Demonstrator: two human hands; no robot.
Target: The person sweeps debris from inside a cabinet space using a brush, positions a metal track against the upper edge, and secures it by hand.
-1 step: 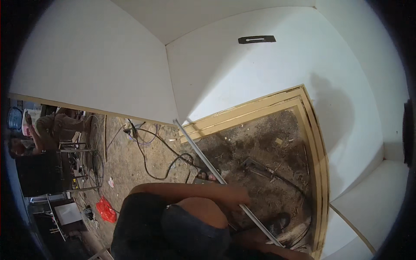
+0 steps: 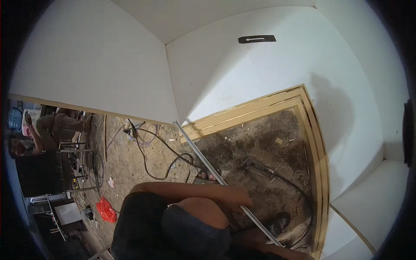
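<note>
My left hand (image 2: 241,200) is closed around a long thin metal rail (image 2: 197,151). The rail runs slanted from the foot of the white wall corner down to the lower right, over a dirty bare floor (image 2: 260,143). My left forearm (image 2: 182,190) reaches across my bent knee (image 2: 206,214) and dark clothes. A dark shoe (image 2: 279,222) sits just right of the rail's near end. My right hand does not show.
A wooden frame (image 2: 318,147) borders the floor patch against white walls. Black cables (image 2: 151,160) loop over the floor to the left, near a red bag (image 2: 106,210) and metal stands (image 2: 73,169). Another person (image 2: 52,125) sits at far left.
</note>
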